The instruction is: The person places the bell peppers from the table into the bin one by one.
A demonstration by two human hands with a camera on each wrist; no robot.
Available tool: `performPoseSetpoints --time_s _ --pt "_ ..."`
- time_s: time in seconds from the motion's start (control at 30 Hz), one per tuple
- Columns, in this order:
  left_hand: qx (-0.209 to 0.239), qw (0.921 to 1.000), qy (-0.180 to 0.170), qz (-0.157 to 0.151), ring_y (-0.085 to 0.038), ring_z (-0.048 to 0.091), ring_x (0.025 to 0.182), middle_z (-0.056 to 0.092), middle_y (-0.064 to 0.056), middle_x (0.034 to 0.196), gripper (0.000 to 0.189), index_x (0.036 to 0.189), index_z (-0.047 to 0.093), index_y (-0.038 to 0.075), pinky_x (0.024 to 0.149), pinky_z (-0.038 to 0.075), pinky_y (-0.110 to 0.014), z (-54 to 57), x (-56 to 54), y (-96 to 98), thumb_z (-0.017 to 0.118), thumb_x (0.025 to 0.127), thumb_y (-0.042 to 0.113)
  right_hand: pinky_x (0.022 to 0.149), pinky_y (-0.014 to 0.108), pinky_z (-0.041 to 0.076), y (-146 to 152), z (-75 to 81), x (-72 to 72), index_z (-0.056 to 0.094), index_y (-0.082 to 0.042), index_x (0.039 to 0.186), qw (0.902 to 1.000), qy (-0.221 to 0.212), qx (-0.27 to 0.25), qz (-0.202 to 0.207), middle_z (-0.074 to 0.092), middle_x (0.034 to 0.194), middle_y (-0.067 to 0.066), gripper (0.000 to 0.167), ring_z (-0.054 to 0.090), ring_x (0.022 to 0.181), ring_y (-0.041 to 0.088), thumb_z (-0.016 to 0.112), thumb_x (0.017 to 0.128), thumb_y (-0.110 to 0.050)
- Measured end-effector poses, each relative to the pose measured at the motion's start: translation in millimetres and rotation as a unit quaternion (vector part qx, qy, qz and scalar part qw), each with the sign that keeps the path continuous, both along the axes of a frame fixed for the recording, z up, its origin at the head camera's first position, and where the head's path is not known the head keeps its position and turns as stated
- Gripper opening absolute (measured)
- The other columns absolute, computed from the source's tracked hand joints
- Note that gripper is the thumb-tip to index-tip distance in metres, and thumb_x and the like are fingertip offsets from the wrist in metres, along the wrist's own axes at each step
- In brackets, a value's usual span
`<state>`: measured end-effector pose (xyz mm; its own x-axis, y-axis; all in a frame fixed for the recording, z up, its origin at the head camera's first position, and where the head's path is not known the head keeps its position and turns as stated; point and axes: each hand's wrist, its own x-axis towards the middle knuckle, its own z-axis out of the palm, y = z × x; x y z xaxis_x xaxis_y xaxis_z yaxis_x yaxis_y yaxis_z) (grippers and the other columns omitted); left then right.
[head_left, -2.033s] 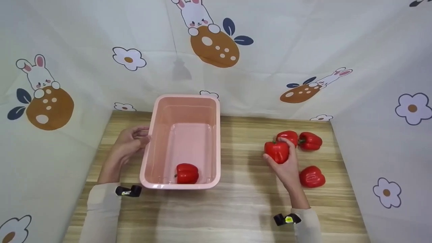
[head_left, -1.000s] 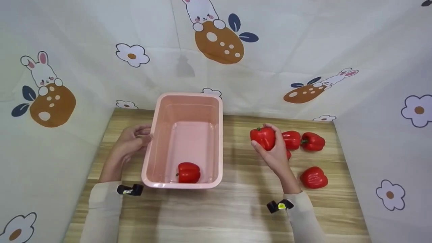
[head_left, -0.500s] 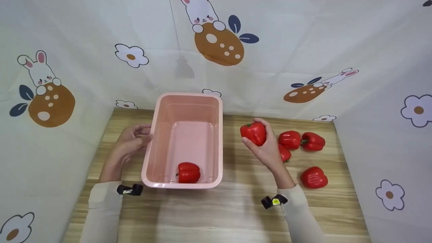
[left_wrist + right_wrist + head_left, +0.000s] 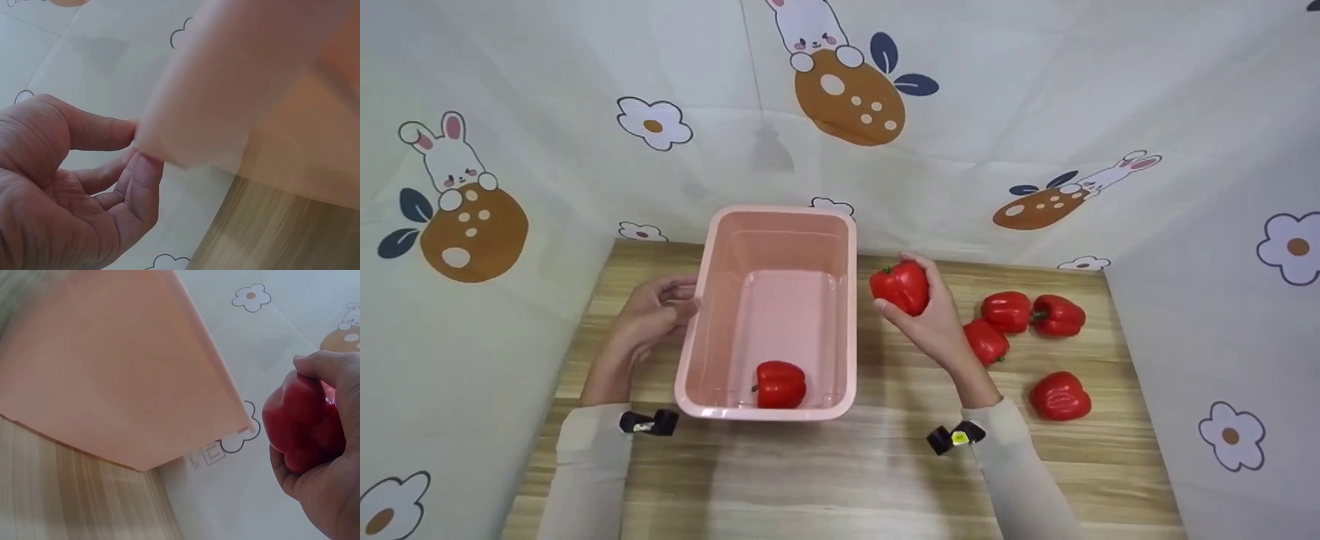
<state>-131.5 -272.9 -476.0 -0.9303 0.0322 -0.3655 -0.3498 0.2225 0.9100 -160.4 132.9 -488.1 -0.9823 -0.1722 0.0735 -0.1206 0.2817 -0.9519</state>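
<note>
My left hand (image 4: 656,311) pinches the left rim of a pink plastic bin (image 4: 851,322); in the left wrist view thumb and fingers meet at the rim's edge (image 4: 169,140). One red bell pepper (image 4: 780,385) lies inside the bin at its near end. Just right of the bin, my right hand (image 4: 926,319) grips another red bell pepper (image 4: 901,288), raised above the table, its green stem toward the upper left. The right wrist view shows this held pepper (image 4: 304,422) between thumb and fingers, beside the bin's outer wall (image 4: 124,377).
Several red bell peppers lie on the wooden table (image 4: 885,480) at the right: a pair (image 4: 1006,312) at the back, one (image 4: 987,341) partly behind my right wrist, and one (image 4: 1060,396) nearer. Patterned cloth walls (image 4: 945,150) enclose the back and sides.
My right hand has lifted the bell pepper off the right-hand group and carried it left toward the bin, uncovering another pepper. My left hand stays on the bin's rim.
</note>
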Motion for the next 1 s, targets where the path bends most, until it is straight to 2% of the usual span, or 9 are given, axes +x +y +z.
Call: performPoseSetpoints --time_s 0.2,0.5,0.73,1.0 --pt "0.002 1.0000 0.000 -0.005 -0.010 0.070 0.093 0.058 -0.025 0.134 0.062 0.156 0.037 -0.011 0.085 0.069 -0.029 3.1 -1.0 -1.3 0.060 0.100 0.002 0.103 0.051 0.064 -9 8.3 -3.6 0.046 -0.020 0.152 0.9997 0.008 0.005 0.024 0.054 0.150 0.005 0.081 0.055 0.134 0.029 0.089 0.084 -0.023" --pt "0.014 0.9999 -0.010 -0.002 -0.008 0.069 0.091 0.059 -0.015 0.125 0.063 0.156 0.035 -0.013 0.084 0.069 -0.029 5.5 -1.0 -1.1 0.059 0.100 0.002 0.105 0.052 0.064 -22 19.6 -9.1 0.045 -0.021 0.153 0.9990 0.009 0.018 0.040 0.052 0.153 0.004 0.082 0.054 0.136 0.030 0.089 0.084 -0.023" --pt "-0.001 0.9996 -0.026 0.000 -0.010 0.069 0.090 0.058 -0.017 0.126 0.062 0.156 0.037 -0.011 0.085 0.069 -0.028 8.3 -3.1 1.3 0.060 0.100 0.001 0.104 0.050 0.064 -34 23.9 -12.1 0.047 -0.019 0.152 0.9961 0.027 0.053 0.065 0.055 0.150 0.007 0.081 0.056 0.134 0.031 0.089 0.084 -0.024" --pt "0.005 0.9996 -0.028 -0.001 -0.010 0.069 0.090 0.059 -0.016 0.124 0.063 0.156 0.035 -0.013 0.085 0.069 -0.028 8.4 -4.3 1.1 0.060 0.099 -0.001 0.104 0.050 0.064 -46 24.7 -16.6 0.048 -0.017 0.152 0.9923 0.048 0.060 0.097 0.055 0.149 0.009 0.078 0.057 0.132 0.030 0.088 0.085 -0.025"
